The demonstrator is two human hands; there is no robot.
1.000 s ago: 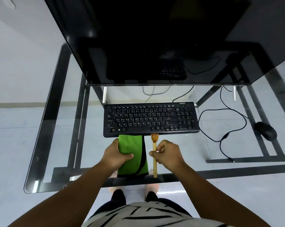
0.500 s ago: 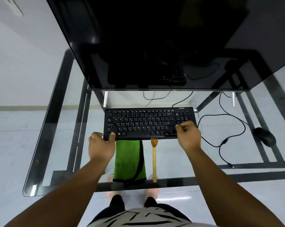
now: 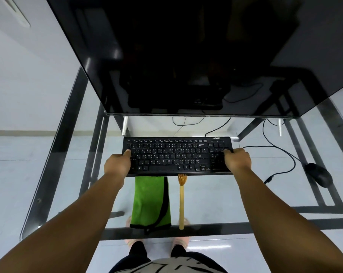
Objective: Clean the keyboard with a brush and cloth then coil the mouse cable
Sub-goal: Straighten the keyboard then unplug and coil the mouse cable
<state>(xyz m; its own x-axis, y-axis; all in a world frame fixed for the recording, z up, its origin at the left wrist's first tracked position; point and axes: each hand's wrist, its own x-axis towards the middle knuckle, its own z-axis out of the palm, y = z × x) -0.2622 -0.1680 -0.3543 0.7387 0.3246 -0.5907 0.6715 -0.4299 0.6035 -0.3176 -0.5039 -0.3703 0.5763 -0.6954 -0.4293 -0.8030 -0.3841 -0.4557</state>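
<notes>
A black keyboard lies on the glass desk under the monitor. My left hand grips its left end, thumb on the keys. My right hand grips its right end the same way. Just in front of the keyboard lies a folded green cloth with a black border. To the right of the cloth lies a wooden brush, bristles toward the keyboard. The black mouse rests at the right, its cable looping loosely toward the monitor.
A large dark monitor overhangs the back of the glass desk. Its metal stand legs sit behind the keyboard. The desk's dark frame bars show through the glass, and my feet are visible below the front edge.
My hands left the cloth and the brush, moved forward, and took hold of both ends of the keyboard. Cloth and brush stay on the desk.
</notes>
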